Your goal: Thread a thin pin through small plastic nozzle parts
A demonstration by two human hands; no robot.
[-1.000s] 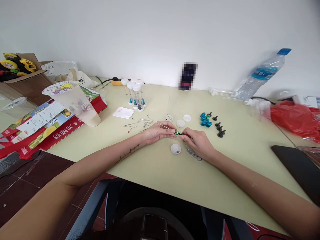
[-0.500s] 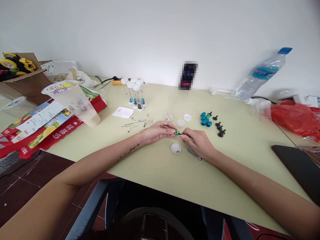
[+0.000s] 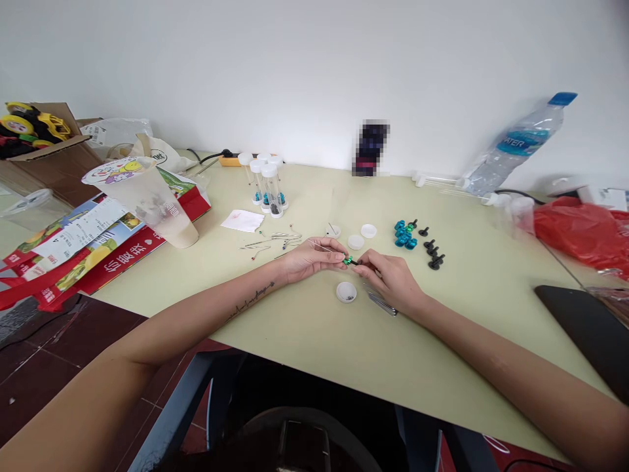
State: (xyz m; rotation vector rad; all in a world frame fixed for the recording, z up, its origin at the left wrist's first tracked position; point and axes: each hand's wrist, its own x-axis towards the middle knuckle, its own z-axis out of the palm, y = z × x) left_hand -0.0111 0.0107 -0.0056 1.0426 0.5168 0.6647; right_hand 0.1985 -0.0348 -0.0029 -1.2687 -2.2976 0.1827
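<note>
At the centre of the frame, a small green part (image 3: pixel 348 261) is being held between the two hands, over the counter (image 3: pixel 295 334). The fingers of the left hand (image 3: pixel 314 260) are grasping the green part; a thin metal rod (image 3: pixel 319 246) is also crossing them, though how it is being held is unclear. The fingers of the right hand (image 3: pixel 390 278) are pinching a black stem (image 3: pixel 356 263), which is extending from the right side of the green part.

Over the last second, both grips are remaining essentially constant; only the right fingers are shifting slightly around the black stem. This is suggesting a fine adjustment where stem and green part are meeting, but turning and pushing cannot be told apart.

Surrounding items are keeping their places: a white dish (image 3: pixel 346 292) is standing just below the hands, metal rods (image 3: pixel 382 303) are lying beside the right hand, and blue parts (image 3: pixel 404 235) and black pieces (image 3: pixel 433 252) are resting right of centre.
</note>
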